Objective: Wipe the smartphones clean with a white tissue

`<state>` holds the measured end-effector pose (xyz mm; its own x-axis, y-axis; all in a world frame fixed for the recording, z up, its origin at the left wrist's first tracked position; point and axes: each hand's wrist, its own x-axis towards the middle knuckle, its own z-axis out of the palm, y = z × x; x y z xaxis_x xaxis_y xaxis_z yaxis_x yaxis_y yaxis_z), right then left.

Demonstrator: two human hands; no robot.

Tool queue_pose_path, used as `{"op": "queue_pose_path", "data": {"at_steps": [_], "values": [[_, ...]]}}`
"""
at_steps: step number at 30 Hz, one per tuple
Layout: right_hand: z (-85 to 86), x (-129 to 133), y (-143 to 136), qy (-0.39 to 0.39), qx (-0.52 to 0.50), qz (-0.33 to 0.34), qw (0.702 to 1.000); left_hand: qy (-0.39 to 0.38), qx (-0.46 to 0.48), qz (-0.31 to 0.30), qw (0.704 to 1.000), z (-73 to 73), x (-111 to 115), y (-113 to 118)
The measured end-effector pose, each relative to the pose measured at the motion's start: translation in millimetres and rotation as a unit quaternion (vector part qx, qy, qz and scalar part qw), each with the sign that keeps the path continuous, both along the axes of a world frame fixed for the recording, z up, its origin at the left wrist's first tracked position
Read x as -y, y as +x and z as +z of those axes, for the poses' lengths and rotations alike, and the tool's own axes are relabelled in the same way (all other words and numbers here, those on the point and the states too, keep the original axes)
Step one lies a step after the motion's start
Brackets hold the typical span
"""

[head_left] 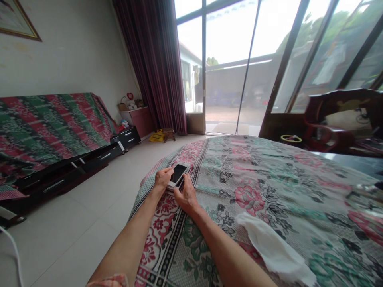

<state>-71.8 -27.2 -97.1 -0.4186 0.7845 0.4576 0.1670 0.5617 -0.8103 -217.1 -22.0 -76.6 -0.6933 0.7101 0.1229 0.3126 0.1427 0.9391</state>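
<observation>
A white smartphone (179, 172) with a dark screen lies between my hands at the left edge of the flowered cloth (248, 195). My left hand (163, 177) grips its left side, thumb on the front edge. Along the phone's right side rests my right hand (186, 193), its fingers pointing forward and its thumb near the lower corner. Another thin, dark-edged item shows beneath the phone; what it is I cannot tell. A crumpled white cloth (273, 249) lies to the right of my right forearm.
A black low cabinet (98, 159) under a striped cover (54, 127) stands at the left. Ahead are a dark red curtain (158, 67), a yellow bag (156, 136) and glass doors. A wooden chair (323, 123) stands at the right. A white cable (15, 251) runs at lower left.
</observation>
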Motion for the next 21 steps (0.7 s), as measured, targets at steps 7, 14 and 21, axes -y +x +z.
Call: {"op": "queue_pose_path", "data": {"at_steps": [7,14,21], "values": [[-2.4,2,1,-0.02,-0.018,-0.006,1.0,0.02,-0.145,0.047,0.988,10.6,12,15],[37.5,0,17,-0.042,-0.104,-0.102,0.988,0.007,-0.427,0.016,0.904,18.5,28,48],[84.9,-20,134,0.114,0.009,-0.074,0.991,-0.06,-0.468,0.024,0.881,18.4,32,57]]}}
